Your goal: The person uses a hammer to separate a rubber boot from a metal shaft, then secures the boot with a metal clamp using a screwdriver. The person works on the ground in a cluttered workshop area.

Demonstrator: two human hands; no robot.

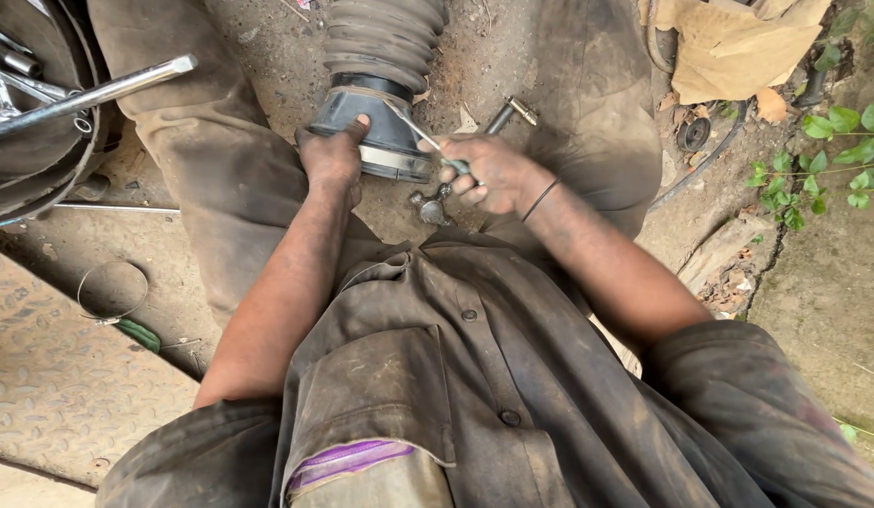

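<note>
At nine o'clock of the view a thin wire ring (112,292) lay on the ground, and at ten o'clock a chrome rod (94,94) stuck out of a dark round tray (42,174) with tools. The left hand (331,155) sat just left of centre, fingers closed around the collar of the ribbed rubber boot (380,85) (thumb pressed on the top of the collar). The boot lay on the dirt between the person's knees, running toward twelve o'clock. The right hand (488,174), at one o'clock from centre, gripped a thin metal tool (427,141) whose tip touched the collar's band. A small metal fitting (430,205) lay just below. At two o'clock green leaves (822,160) grew.
</note>
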